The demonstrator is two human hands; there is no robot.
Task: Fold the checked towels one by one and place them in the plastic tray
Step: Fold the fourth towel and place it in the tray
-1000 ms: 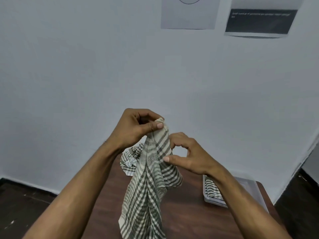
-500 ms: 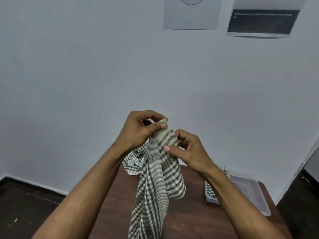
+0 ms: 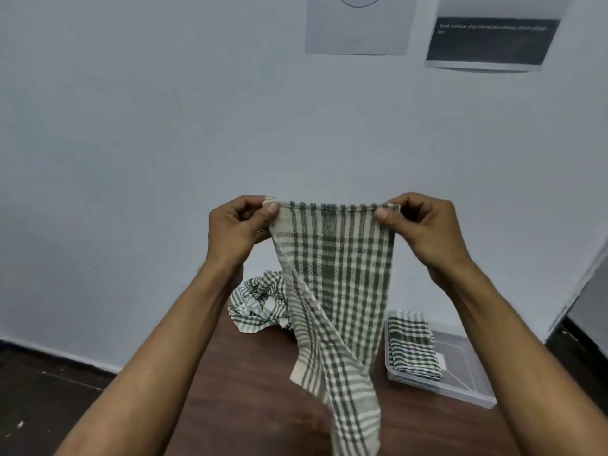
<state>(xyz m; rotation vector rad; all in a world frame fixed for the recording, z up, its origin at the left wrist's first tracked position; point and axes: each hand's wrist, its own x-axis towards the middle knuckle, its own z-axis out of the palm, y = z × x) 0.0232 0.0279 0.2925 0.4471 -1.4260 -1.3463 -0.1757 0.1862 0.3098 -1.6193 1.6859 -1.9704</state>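
Note:
A green-and-cream checked towel (image 3: pixel 342 274) hangs in the air above the table, its top edge stretched level between my hands. My left hand (image 3: pixel 238 230) pinches the top left corner and my right hand (image 3: pixel 424 228) pinches the top right corner. The towel's lower part twists and trails down toward the table. Behind it a crumpled heap of checked towels (image 3: pixel 258 306) lies at the table's back edge. A clear plastic tray (image 3: pixel 467 373) stands at the right of the table with one folded checked towel (image 3: pixel 411 348) in its left half.
The brown wooden table (image 3: pixel 243 396) stands against a pale wall (image 3: pixel 131 159). Two paper sheets (image 3: pixel 357 31) hang high on the wall. Dark floor shows at the left and far right.
My hands have moved apart along the towel's top edge, spreading it from a bunched strip into a flat hanging sheet. The folded towel in the tray has come into view.

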